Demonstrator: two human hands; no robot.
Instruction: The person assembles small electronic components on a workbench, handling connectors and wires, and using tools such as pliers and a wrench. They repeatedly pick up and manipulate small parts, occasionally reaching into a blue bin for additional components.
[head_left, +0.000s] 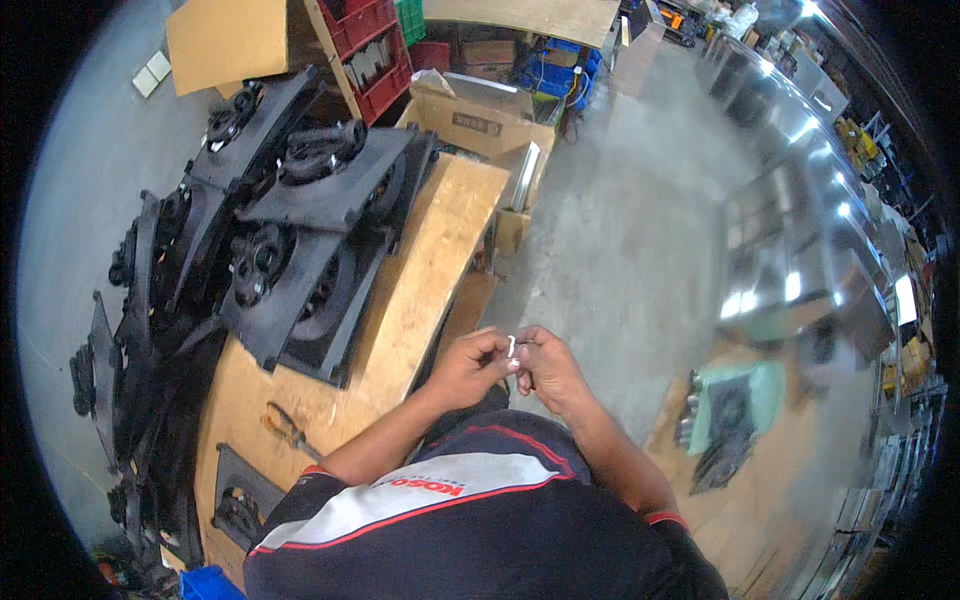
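Observation:
Close together in front of my body, my left hand (pixel 475 365) and my right hand (pixel 547 368) are both closed in a pinch. Between their fingertips is a small white strip (pixel 512 346), too small for me to tell its kind. Both hands are raised just past the right edge of a wooden workbench (pixel 440 260). On the bench to the left stand black plastic fan-like assemblies (pixel 320 275) with square frames, stacked and leaning. A pair of pliers (pixel 287 425) with orange handles lies on the bench near my left forearm.
Another black framed part (pixel 245 495) lies at the bench's near end. An open cardboard box (pixel 480 120) and red crates (pixel 375 60) stand beyond the bench. To the right, a black part (pixel 730 420) rests on a green sheet over cardboard. Shiny metal panels (pixel 770 250) stand farther right.

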